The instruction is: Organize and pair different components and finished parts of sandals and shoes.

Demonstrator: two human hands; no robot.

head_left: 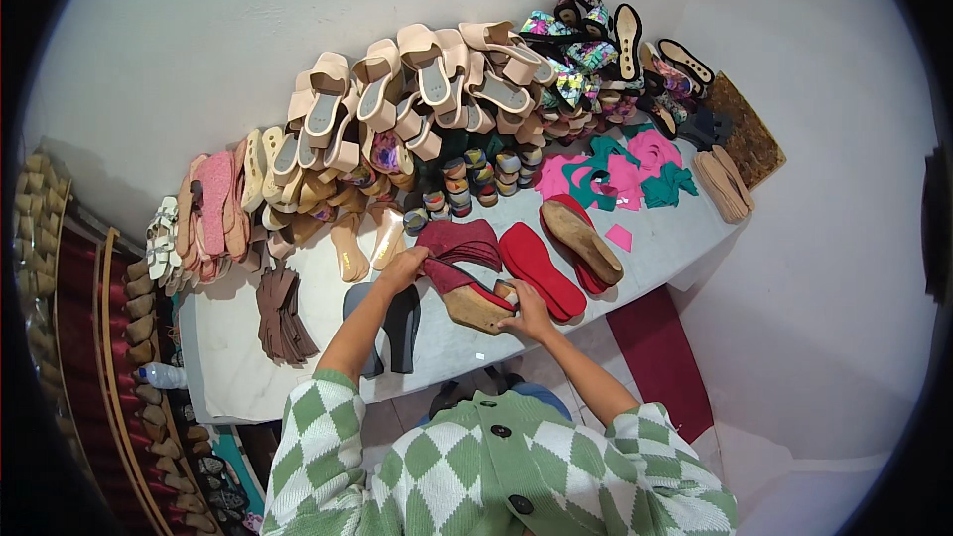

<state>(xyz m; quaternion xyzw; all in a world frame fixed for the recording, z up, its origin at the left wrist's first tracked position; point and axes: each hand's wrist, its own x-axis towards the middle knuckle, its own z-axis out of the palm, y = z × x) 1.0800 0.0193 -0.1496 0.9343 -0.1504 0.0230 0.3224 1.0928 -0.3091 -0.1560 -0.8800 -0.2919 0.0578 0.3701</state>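
Note:
Above the near part of the table, a brown wooden shoe last (pixel 475 309) is tilted, with a dark red shoe upper (pixel 449 278) and a red edge along it. My left hand (pixel 403 269) is closed on the toe end, by the dark red upper. My right hand (pixel 530 312) is wrapped round the heel end of the last. Behind it lies a stack of dark red pieces (pixel 476 241). To the right are bright red insoles (pixel 541 273) and another wooden last (pixel 584 243) on a red sole.
Beige heeled sandals (pixel 432 74) are heaped along the wall. Pink and green scraps (pixel 620 179) lie at the right of the table (pixel 655 253). Dark grey sole pieces (pixel 400 328) and brown strips (pixel 283 316) are at the near left. A shelf of lasts (pixel 141 328) stands at left.

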